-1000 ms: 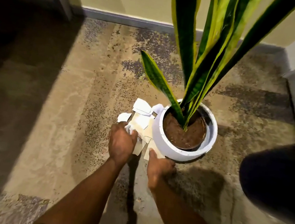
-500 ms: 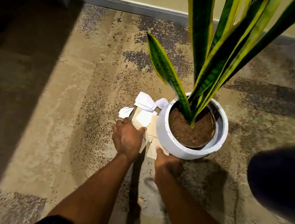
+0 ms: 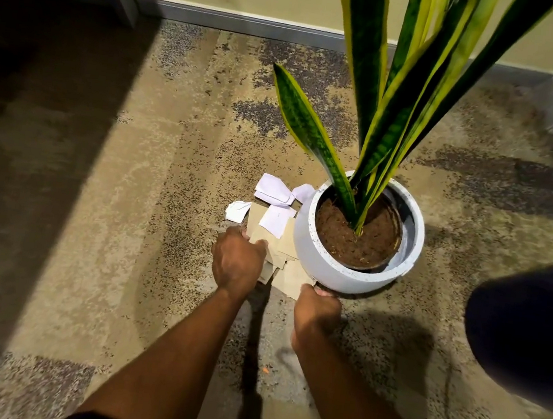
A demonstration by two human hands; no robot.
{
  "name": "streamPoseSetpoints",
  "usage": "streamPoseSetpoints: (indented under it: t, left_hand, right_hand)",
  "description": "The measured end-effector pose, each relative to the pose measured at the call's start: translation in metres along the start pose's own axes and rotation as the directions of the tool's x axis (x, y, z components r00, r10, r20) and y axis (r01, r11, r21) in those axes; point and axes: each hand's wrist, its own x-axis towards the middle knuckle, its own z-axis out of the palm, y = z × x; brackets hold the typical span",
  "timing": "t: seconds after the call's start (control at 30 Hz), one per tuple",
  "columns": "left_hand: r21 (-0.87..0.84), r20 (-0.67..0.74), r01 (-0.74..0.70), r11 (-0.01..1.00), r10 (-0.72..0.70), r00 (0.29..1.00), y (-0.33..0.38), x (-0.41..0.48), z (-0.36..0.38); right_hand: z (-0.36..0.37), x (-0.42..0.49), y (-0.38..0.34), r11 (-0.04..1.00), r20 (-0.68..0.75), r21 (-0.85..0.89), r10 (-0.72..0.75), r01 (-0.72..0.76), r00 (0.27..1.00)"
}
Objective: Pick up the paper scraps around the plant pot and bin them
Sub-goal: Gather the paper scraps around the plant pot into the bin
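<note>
The pot (image 3: 327, 266) is round and white. It stands upright on the carpet (image 3: 132, 193), full of brown soil (image 3: 344, 241), with a tall green, yellow-edged plant (image 3: 311, 137) in it. Four white scraps (image 3: 274, 190), creased but lying flat, sit just beside its left side, farther back. Overlapping brown scraps (image 3: 289, 250) lie nearer, touching the pot's base, one partly under a white piece. The left hand (image 3: 236, 261) grips their near edge.
</note>
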Motion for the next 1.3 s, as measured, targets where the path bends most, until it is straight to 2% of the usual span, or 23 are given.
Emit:
streamPoseSetpoints:
  t: [0.17, 0.4, 0.57, 0.73, 0.93, 1.07, 1.3]
  left_hand:
    - [0.019, -0.038, 0.027, 0.999, -0.026, 0.999, -0.007, -0.004, -0.002]
    - [-0.232, -0.006, 0.066, 0.971, -0.069, 0.998, -0.015, -0.011, -0.014]
    - [-0.411, 0.005, 0.104, 0.906, -0.111, 0.994, -0.012, -0.018, -0.032]
    - [-0.479, 0.042, 0.114, 0.87, -0.107, 0.993, -0.005, -0.028, -0.055]
    - [-0.515, 0.045, 0.126, 0.848, -0.12, 0.992, 0.014, -0.05, -0.086]
    - [-0.519, 0.05, 0.132, 0.844, -0.124, 0.991, 0.026, -0.07, -0.104]
    - [-0.55, 0.059, 0.153, 0.821, -0.144, 0.988, 0.044, -0.103, -0.127]
  right_hand:
    - [-0.006, -0.002, 0.005, 1.0, -0.008, -0.001, -0.024, 0.024, 1.0]
    - [-0.01, -0.009, 0.009, 0.996, 0.012, -0.045, -0.081, 0.081, 0.997]
    - [-0.015, -0.012, 0.002, 0.992, 0.082, -0.087, -0.083, 0.09, 0.993]
    - [-0.027, -0.022, -0.002, 0.99, 0.13, -0.125, -0.049, 0.066, 0.99]
    - [-0.03, 0.02, 0.023, 0.94, 0.141, -0.324, -0.066, 0.109, 0.988]
    - [-0.051, -0.027, -0.02, 0.915, 0.163, -0.38, -0.079, 0.137, 0.983]
    - [-0.086, -0.081, -0.08, 0.921, 0.25, -0.343, -0.098, 0.183, 0.963]
